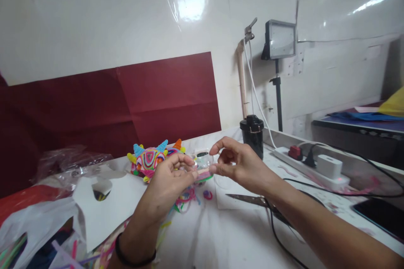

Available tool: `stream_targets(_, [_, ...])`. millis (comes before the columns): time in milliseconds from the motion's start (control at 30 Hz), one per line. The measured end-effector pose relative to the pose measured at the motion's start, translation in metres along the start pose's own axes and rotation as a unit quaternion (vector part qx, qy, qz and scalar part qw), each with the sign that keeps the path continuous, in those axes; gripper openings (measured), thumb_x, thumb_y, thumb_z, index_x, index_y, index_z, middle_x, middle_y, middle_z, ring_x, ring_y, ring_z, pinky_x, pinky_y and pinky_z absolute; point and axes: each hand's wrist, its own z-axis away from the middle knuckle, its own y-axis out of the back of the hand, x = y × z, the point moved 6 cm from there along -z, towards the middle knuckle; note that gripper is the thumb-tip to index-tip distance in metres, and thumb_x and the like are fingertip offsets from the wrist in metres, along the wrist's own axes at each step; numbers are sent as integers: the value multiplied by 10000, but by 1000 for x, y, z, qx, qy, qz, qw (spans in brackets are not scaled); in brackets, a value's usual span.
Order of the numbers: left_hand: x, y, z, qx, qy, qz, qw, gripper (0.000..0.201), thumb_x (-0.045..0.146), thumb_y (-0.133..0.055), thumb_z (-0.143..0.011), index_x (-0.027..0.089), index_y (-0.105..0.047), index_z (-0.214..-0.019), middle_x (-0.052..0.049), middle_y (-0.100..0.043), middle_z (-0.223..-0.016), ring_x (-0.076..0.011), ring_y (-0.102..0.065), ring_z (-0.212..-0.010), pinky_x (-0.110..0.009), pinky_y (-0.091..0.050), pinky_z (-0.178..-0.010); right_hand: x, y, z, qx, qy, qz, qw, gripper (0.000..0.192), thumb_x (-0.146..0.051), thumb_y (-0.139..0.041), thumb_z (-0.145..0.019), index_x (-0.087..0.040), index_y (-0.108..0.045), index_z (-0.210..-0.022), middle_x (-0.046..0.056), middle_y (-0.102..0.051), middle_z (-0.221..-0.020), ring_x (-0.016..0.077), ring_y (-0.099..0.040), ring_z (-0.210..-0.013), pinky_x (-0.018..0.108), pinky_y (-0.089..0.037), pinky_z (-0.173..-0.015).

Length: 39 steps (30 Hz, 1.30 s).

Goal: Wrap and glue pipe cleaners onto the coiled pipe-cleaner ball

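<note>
My left hand and my right hand meet in the middle of the view, both pinching a small clear plastic piece with a pink strip along its lower edge. Just behind my left hand lies a colourful knitted ball with horn-like points. Loose coloured pipe-cleaner bits lie on the white table under my hands. A dark band circles my left wrist.
Scissors lie under my right forearm. A black jar, a power strip with plugs, a black cable, a lamp on a stand and a phone are to the right. White card with a hole and plastic bags lie left.
</note>
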Motion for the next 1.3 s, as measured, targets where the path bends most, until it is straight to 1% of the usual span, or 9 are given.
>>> stream_targets(67, [1, -1, 1, -4, 2, 6, 1000, 269, 227, -730, -635, 164, -535, -810, 66, -505, -635, 3, -308, -381, -162, -192, -381, 5, -1, -2, -27, -25, -53, 998, 337, -260, -778, -673, -217, -553, -921, -90, -485, -532, 95, -420, -502, 235, -329, -481])
stream_targets(167, [3, -2, 3, -17, 12, 24, 999, 288, 235, -744, -638, 161, -538, -824, 70, -489, -617, -4, -323, -388, -163, -203, -382, 8, -4, -4, -75, -53, -119, 989, 391, -315, -817, -644, -201, -558, -915, -80, -516, -540, 78, -407, -488, 222, -292, -465])
stream_targets(333, [2, -1, 1, -41, 24, 54, 997, 309, 224, -769, -624, 156, -544, -824, 74, -481, -605, -1, -324, -389, -154, -213, -372, 5, -1, -6, -92, -57, -150, 983, 377, -283, -840, -613, -160, -596, -873, -50, -577, -563, 84, -485, -520, 226, -347, -505])
stream_targets(467, [-1, 1, -1, -51, 23, 66, 996, 291, 219, -771, -635, 153, -559, -824, 71, -482, -605, 1, -333, -395, -143, -224, -367, 5, 0, -7, -97, -59, -159, 981, 363, -274, -836, -615, -164, -601, -869, -48, -588, -569, 93, -500, -528, 237, -357, -520])
stream_targets(633, [-2, 0, -1, -62, 29, 91, 993, 295, 200, -792, -614, 146, -574, -805, 63, -503, -613, 3, -347, -395, -135, -235, -359, 8, 0, -9, -100, -62, -144, 983, 364, -289, -828, -619, -165, -605, -878, -57, -562, -559, 88, -458, -520, 241, -324, -515])
stream_targets(767, [-2, -1, -2, -64, 38, 108, 991, 299, 192, -796, -603, 145, -566, -787, 61, -517, -617, 12, -329, -376, -130, -222, -345, 10, -1, -8, -106, -67, -142, 982, 363, -298, -827, -606, -164, -614, -868, -55, -555, -595, 83, -446, -525, 243, -325, -519])
stream_targets(933, [-3, -4, -4, -74, 54, 120, 989, 312, 187, -803, -600, 138, -555, -783, 64, -513, -610, 22, -302, -370, -123, -218, -345, 8, 1, -9, -120, -71, -140, 980, 301, -273, -830, -595, -156, -661, -815, -78, -506, -563, 66, -393, -502, 231, -297, -497])
stream_targets(1133, [-8, -4, -4, -83, 72, 138, 984, 314, 179, -802, -607, 133, -553, -793, 59, -521, -636, 35, -277, -357, -125, -204, -349, 5, 2, -11, -127, -83, -179, 972, 274, -223, -847, -564, -154, -680, -770, -42, -611, -659, 85, -522, -590, 237, -410, -572])
stream_targets(1300, [-11, -4, -7, -97, 76, 153, 980, 287, 181, -788, -620, 136, -558, -786, 90, -456, -548, 28, -243, -343, -129, -197, -351, 9, 0, -11, -137, -85, -182, 970, 284, -264, -840, -591, -153, -675, -793, -16, -649, -718, 101, -568, -635, 250, -463, -618])
